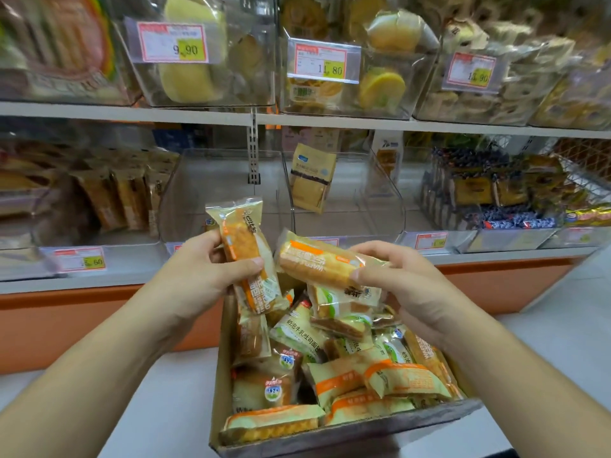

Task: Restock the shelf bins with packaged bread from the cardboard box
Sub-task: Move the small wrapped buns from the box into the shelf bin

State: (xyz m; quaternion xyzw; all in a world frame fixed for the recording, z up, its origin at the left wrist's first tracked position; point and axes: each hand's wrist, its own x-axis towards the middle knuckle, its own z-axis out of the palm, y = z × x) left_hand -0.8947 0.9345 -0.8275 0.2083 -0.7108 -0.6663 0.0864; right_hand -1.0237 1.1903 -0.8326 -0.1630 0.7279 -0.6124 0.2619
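Two hands, two held bread packets, one cardboard box.

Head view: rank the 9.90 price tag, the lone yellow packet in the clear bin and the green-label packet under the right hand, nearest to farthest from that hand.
1. Green-label packet: just below the right hand, in the box.
2. Lone yellow packet: upright in the clear bin, above the hand.
3. 9.90 price tag: upper shelf, far left.

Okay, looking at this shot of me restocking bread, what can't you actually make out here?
Head view, the only one:
- Cardboard box: its floor and lower packs are hidden under the top layer of packs.
- Left price tag on the lower shelf: its first digit is blurred out.
- Right hand: its palm and the pack's far side face away.
- Left hand's pack: small print unreadable.
- Top left bin: motion blur smears the contents.
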